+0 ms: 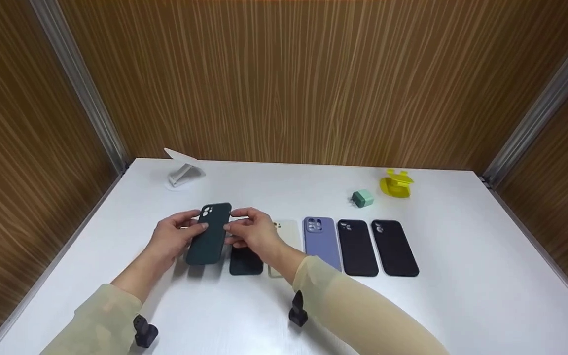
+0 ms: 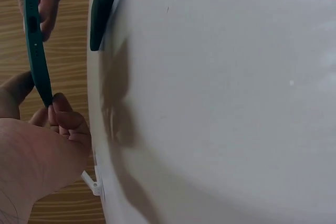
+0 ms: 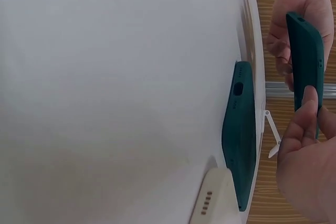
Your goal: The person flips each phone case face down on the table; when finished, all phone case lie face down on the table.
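A dark green phone case [image 1: 209, 244] is held up over the left part of the table, its back with the camera cutouts toward the head camera. My left hand [image 1: 172, 235] pinches its left edge, thumb on the back. On the opposite edge, my right hand [image 1: 259, 236] pinches the case between thumb and fingers. The left wrist view shows the held case [image 2: 34, 51] edge-on, clear of the table. Beneath the right hand lies another dark green case [image 1: 246, 265], partly covered. Next to it, a cream case [image 1: 291, 237] is partly hidden by the right forearm.
Right of the cream case lie a lavender case [image 1: 323, 244] and two black cases [image 1: 358, 251], [image 1: 396, 251] in a row. Farther back stand a white folding stand [image 1: 183, 170], a green charger plug [image 1: 363, 198] and a yellow stand [image 1: 396, 185]. Wood-grain panels enclose the table.
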Action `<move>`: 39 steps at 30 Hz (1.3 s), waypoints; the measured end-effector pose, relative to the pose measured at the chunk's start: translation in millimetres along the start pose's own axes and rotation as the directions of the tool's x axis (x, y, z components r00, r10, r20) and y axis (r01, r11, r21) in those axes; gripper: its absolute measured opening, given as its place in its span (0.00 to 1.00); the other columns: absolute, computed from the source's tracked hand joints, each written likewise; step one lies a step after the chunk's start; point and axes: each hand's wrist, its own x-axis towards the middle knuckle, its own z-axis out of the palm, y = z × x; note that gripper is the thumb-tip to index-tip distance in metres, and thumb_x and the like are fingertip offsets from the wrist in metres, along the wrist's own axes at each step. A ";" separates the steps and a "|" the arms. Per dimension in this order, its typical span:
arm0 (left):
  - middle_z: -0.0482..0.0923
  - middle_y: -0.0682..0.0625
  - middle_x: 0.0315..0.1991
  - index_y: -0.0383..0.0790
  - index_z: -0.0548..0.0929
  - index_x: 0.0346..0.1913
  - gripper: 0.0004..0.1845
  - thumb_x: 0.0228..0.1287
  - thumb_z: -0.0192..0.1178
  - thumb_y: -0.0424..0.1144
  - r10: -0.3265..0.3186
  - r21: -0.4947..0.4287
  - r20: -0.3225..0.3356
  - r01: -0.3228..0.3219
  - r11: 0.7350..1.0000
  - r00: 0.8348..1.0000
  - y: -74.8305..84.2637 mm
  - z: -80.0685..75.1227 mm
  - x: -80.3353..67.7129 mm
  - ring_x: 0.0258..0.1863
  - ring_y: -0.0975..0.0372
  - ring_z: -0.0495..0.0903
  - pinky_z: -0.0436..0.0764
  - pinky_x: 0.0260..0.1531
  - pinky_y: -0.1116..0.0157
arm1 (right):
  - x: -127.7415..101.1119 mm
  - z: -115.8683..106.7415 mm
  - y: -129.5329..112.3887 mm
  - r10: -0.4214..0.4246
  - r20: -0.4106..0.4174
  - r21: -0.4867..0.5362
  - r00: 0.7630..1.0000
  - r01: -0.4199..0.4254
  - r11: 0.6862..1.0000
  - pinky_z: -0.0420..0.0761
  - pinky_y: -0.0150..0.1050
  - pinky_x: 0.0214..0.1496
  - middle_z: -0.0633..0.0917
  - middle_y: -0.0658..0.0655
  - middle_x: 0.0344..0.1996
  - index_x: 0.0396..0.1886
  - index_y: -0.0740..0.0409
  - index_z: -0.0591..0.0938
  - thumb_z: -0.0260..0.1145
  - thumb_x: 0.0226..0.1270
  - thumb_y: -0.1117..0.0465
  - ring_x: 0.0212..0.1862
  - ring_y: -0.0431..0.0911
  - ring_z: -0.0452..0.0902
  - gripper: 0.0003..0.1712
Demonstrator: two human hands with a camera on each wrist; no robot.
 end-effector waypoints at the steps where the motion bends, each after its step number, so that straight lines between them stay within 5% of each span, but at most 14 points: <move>1: 0.76 0.41 0.57 0.36 0.76 0.75 0.32 0.71 0.71 0.39 -0.004 0.003 -0.002 0.004 1.000 1.000 -0.2 -1.2 -0.1 0.45 0.61 0.78 0.81 0.39 0.71 | 0.4 1.5 0.5 -0.006 -0.008 -0.012 1.000 0.006 1.000 0.88 0.37 0.40 0.90 0.57 0.41 0.61 0.58 0.82 0.73 0.72 0.67 0.35 0.48 0.91 0.20; 11: 0.78 0.43 0.53 0.34 0.76 0.74 0.30 0.71 0.70 0.35 0.022 0.038 -0.010 -0.022 0.999 1.000 -6.3 -10.3 0.8 0.43 0.62 0.77 0.80 0.37 0.69 | 4.3 9.9 5.2 -0.072 0.010 -0.174 0.997 0.072 0.982 0.87 0.37 0.42 0.89 0.54 0.41 0.65 0.59 0.85 0.74 0.69 0.70 0.36 0.44 0.89 0.25; 24: 0.79 0.42 0.54 0.35 0.76 0.74 0.31 0.70 0.70 0.36 0.030 0.102 0.009 -0.031 0.994 1.000 -17.4 -13.7 3.7 0.45 0.60 0.76 0.77 0.36 0.67 | 6.4 9.2 12.1 -0.146 0.066 -0.447 0.987 0.160 0.880 0.85 0.35 0.53 0.88 0.51 0.44 0.69 0.59 0.82 0.77 0.66 0.69 0.46 0.41 0.83 0.31; 39: 0.77 0.38 0.58 0.32 0.72 0.76 0.34 0.70 0.70 0.33 0.020 0.116 0.026 -0.023 0.993 0.999 -27.0 -12.6 4.9 0.50 0.56 0.76 0.78 0.41 0.70 | 5.9 10.1 18.5 -0.101 0.085 -0.533 0.991 0.131 0.836 0.83 0.41 0.61 0.88 0.48 0.46 0.71 0.56 0.81 0.77 0.67 0.68 0.49 0.41 0.84 0.33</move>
